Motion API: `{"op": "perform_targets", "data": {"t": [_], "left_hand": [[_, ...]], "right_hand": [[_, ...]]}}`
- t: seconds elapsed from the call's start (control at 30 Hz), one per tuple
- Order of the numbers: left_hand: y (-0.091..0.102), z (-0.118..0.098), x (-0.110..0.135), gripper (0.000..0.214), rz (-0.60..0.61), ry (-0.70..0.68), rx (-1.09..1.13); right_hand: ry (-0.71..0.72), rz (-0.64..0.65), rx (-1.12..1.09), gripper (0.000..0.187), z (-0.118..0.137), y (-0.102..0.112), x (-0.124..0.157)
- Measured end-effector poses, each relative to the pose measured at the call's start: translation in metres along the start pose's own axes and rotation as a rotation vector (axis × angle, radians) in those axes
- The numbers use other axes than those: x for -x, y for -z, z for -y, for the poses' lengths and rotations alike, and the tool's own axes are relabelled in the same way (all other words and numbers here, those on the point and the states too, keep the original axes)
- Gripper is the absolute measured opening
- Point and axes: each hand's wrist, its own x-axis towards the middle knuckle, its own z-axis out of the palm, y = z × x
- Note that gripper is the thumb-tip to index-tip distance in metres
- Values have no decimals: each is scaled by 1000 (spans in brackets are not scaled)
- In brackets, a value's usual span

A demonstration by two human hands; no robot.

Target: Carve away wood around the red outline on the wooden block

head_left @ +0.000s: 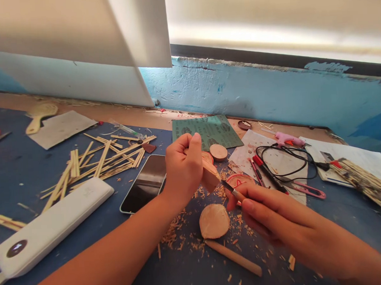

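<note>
My left hand (pixel 183 166) is closed round a small block of wood (pixel 210 178), most of which the fingers cover. A slim carving tool (pixel 230 188), with a dark metal end and a wooden handle, is gripped in my right hand (pixel 270 210). Its tip meets or nearly meets the lower right end of the block. Below the hands lies a round wooden disc (pixel 214 221), and a wooden stick (pixel 235 257) touches or nearly touches its lower edge. Behind my right hand is a wooden disc with red markings (pixel 240 181), partly covered. Another plain disc (pixel 218 152) rests farther back.
Wood shavings (pixel 176 228) litter the dark blue tabletop. Left are a phone (pixel 144 183), a white device (pixel 54 226) and loose wooden sticks (pixel 105 159). Green sandpaper (pixel 209 131) lies behind. Right are a black cable (pixel 286 178), a pink glue gun (pixel 289 139) and bundled sticks (pixel 365 184).
</note>
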Motion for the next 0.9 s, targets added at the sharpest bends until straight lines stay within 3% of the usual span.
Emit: {"op": "perform_targets", "data": {"t": [0.2,0.4,0.5,0.57,0.67,0.77,0.9], "left_hand": [[-4,12,0,45,96,46,-103],[-6,28,-7,44,347,118,-249],[5,12,-12,39,535,143,-296],[16,1,-17,30,824,180,-318],[30,-4,-24,32,1052,318,-237],[35,3,-29,16,1094,461,-119],[35,8,-29,9,1098,500,-94]], "right_hand": [[-62,31,30,49,3,8,-12],[-46,117,155,48,5,29,-15],[-47,123,150,44,2,33,-15],[-44,130,187,44,2,34,-15],[-71,165,211,46,2,33,-17],[-94,195,181,47,4,32,-18],[-65,164,184,47,5,31,-16]]}}
